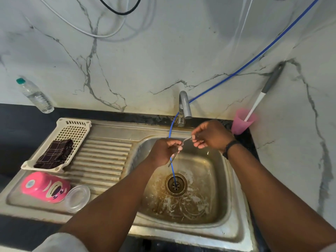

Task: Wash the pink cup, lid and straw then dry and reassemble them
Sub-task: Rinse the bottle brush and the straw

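Observation:
Over the sink basin (214,171) both hands hold a thin clear straw (171,161) that slants down to the left. My left hand (162,151) grips its middle. My right hand (211,135) pinches its upper end, just below the tap (184,106). No water stream from the tap is visible. The pink cup (45,187), with a cartoon face on it, lies on its side on the drainboard at the front left. A clear domed lid (78,198) lies right beside it, touching its rim.
A blue tube (173,171) runs from the wall down into the drain. A cream basket (72,130) holding a dark checked cloth (54,154) sits on the drainboard. A pink tumbler (241,122) with a brush stands at right; a water bottle (35,96) leans at the back left.

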